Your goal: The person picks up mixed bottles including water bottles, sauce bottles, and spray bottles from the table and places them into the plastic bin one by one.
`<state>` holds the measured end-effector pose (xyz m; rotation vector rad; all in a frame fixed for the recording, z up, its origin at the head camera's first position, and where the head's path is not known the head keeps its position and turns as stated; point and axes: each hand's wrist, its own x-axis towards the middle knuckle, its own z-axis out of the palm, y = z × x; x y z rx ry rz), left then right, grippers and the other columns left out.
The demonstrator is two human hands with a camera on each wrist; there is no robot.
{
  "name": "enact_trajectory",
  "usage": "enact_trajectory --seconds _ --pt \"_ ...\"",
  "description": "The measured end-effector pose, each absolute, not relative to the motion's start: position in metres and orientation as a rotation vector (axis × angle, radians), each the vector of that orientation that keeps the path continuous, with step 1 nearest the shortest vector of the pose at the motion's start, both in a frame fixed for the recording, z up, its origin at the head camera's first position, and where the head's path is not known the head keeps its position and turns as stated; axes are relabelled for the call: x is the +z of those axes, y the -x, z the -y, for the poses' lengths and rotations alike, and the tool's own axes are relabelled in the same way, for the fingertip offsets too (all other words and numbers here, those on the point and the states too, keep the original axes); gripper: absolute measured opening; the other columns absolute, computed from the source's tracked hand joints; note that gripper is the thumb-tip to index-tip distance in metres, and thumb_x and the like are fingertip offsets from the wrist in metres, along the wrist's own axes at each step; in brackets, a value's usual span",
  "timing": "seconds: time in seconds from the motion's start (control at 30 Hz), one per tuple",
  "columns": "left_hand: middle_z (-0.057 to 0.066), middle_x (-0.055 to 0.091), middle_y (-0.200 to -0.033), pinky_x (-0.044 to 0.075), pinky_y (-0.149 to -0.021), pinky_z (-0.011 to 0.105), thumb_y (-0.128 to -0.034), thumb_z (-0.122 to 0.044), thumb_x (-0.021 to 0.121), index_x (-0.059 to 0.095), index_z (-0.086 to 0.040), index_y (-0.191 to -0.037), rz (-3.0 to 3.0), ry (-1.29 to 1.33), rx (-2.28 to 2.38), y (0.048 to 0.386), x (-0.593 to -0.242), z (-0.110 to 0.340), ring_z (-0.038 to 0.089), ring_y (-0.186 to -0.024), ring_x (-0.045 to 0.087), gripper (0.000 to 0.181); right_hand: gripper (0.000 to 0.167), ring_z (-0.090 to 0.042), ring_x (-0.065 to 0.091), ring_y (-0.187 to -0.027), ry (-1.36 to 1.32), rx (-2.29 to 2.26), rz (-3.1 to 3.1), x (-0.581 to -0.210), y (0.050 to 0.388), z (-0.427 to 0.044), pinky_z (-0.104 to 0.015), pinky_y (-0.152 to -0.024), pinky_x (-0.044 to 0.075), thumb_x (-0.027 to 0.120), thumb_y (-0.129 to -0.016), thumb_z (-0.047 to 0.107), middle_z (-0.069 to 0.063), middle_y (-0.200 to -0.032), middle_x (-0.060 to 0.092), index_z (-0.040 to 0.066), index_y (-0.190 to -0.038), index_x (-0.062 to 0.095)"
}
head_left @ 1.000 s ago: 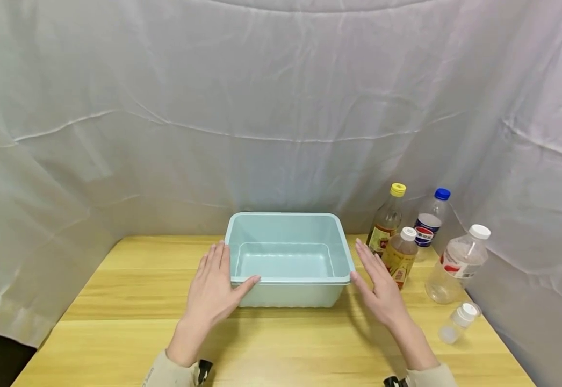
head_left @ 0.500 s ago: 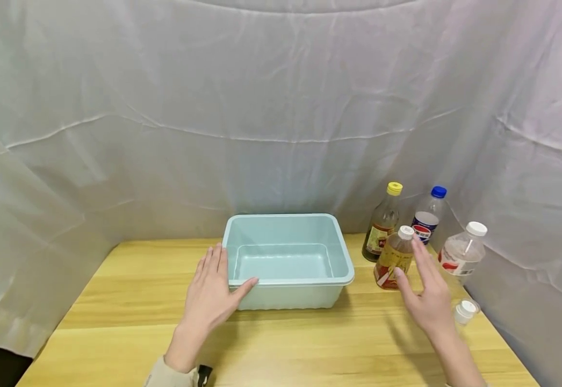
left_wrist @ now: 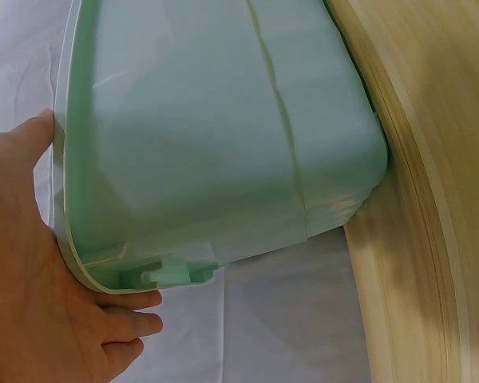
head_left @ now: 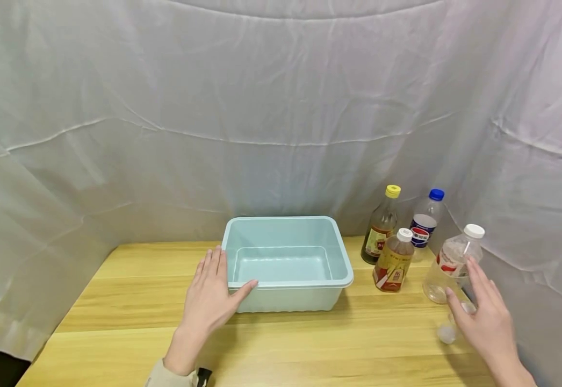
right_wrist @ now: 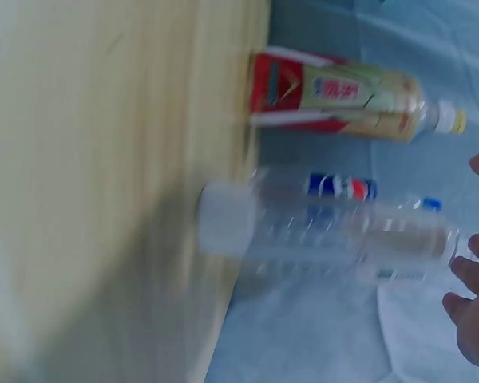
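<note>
Sweeping the right hand point(head_left: 489, 317) past the amber bottle point(head_left: 392, 267), now hovering near the small bottle point(head_left: 447, 333) at four o'clock from the basin point(head_left: 288, 299), gripping nothing, seemingly shifting work off the basin. Resting the left hand point(head_left: 207, 300), uncurled, against the basin's eight-o'clock corner.

Pepsi-style logo point(head_left: 420, 235) on blue-cap btl point(head_left: 426, 221); other btls point(head_left: 450, 263) w/ illeg. txt.

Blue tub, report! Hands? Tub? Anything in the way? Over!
Left hand on tub, near left corner. Right hand beside small clear bottle, gripping nothing. Tub upright on table. Larger clear bottle just behind.
</note>
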<state>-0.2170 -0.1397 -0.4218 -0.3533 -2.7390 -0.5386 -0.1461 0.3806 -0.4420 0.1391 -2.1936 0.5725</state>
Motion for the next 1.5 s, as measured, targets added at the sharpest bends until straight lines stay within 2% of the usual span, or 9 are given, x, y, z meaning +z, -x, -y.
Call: enact_trajectory --seconds 0.1,0.23,0.3,0.4,0.47,0.53,0.7,0.8,1.5 --pt "0.025 0.025 -0.168 0.018 -0.129 0.052 -0.094 -0.079 0.049 0.029 0.011 -0.158 2.739 0.353 -0.542 0.216 -0.422 0.14 0.042 -0.157 0.02 0.112 0.072 -0.029 0.034 -0.154 -0.081 0.564 2.275 -0.448 0.138 -0.392 -0.034 -0.13 0.015 0.072 -0.094 0.013 -0.019 -0.163 0.04 0.001 -0.158 0.041" --pt "0.026 0.026 -0.167 0.018 -0.129 0.052 -0.094 -0.078 0.049 0.03 0.011 -0.158 2.735 0.352 -0.537 0.216 -0.422 0.14 0.042 -0.157 0.02 0.111 0.074 -0.05 0.039 -0.145 0.008 0.587 2.365 -0.453 0.13 -0.4 -0.057 -0.124 0.024 0.073 -0.095 0.017 -0.026 -0.158 0.043 0.003 -0.159 0.039" --pt "0.026 0.025 -0.167 0.018 -0.129 0.052 -0.094 -0.079 0.049 0.03 0.011 -0.158 2.734 0.351 -0.533 0.216 -0.422 0.14 0.042 -0.157 0.021 0.112 0.074 -0.04 0.045 -0.143 0.038 0.583 2.388 -0.454 0.129 -0.401 -0.058 -0.118 0.033 0.075 -0.095 0.021 -0.027 -0.152 0.049 0.004 -0.158 0.041" --pt "0.025 0.025 -0.168 0.018 -0.129 0.052 -0.094 -0.079 0.048 0.03 0.011 -0.158 2.731 0.352 -0.531 0.217 -0.423 0.141 0.042 -0.157 0.021 0.112 0.069 -0.002 0.053 -0.127 0.033 0.589 2.37 -0.455 0.128 -0.401 -0.025 -0.106 0.047 0.081 -0.091 0.019 -0.026 -0.138 0.058 0.001 -0.15 0.051" --pt "0.025 0.025 -0.168 0.018 -0.129 0.052 -0.0939 -0.079 0.048 0.029 0.011 -0.158 2.729 0.353 -0.533 0.217 -0.423 0.141 0.042 -0.157 0.021 0.112 0.061 0.021 0.045 -0.107 0.033 0.601 2.347 -0.455 0.127 -0.401 -0.004 -0.086 0.044 0.085 -0.087 0.016 -0.02 -0.128 0.062 -0.002 -0.139 0.058" --pt "0.025 0.025 -0.168 0.018 -0.129 0.052 -0.0939 -0.079 0.048 0.029 0.011 -0.158 2.727 0.357 -0.534 0.217 -0.424 0.14 0.042 -0.157 0.021 0.112 0.053 0.031 0.037 -0.099 0.041 0.634 2.328 -0.456 0.125 -0.4 0.006 -0.075 0.038 0.087 -0.084 0.013 -0.011 -0.118 0.063 -0.003 -0.128 0.063" --pt "0.027 0.027 -0.167 0.019 -0.129 0.052 -0.094 -0.079 0.049 0.03 0.011 -0.158 2.724 0.361 -0.531 0.216 -0.426 0.14 0.043 -0.156 0.023 0.112 0.04 0.031 0.044 -0.088 0.135 0.694 2.293 -0.458 0.119 -0.4 0.003 -0.065 0.044 0.09 -0.08 0.01 0.032 -0.105 0.053 0.002 -0.113 0.069" --pt "0.027 0.026 -0.167 0.019 -0.129 0.052 -0.0943 -0.078 0.048 0.029 0.012 -0.158 2.729 0.365 -0.533 0.216 -0.426 0.14 0.043 -0.156 0.022 0.112 0.036 0.032 0.047 -0.084 0.182 0.713 2.274 -0.458 0.116 -0.401 0.003 -0.065 0.044 0.092 -0.078 0.01 0.045 -0.1 0.049 0.005 -0.108 0.072" --pt "0.027 0.025 -0.167 0.017 -0.129 0.051 -0.0945 -0.079 0.048 0.028 0.012 -0.158 2.742 0.361 -0.532 0.218 -0.422 0.14 0.042 -0.157 0.02 0.112 0.037 0.031 0.051 -0.08 0.288 0.79 2.3 -0.448 0.116 -0.394 0.003 -0.066 0.043 0.095 -0.076 0.021 0.05 -0.088 0.053 0.009 -0.107 0.077"
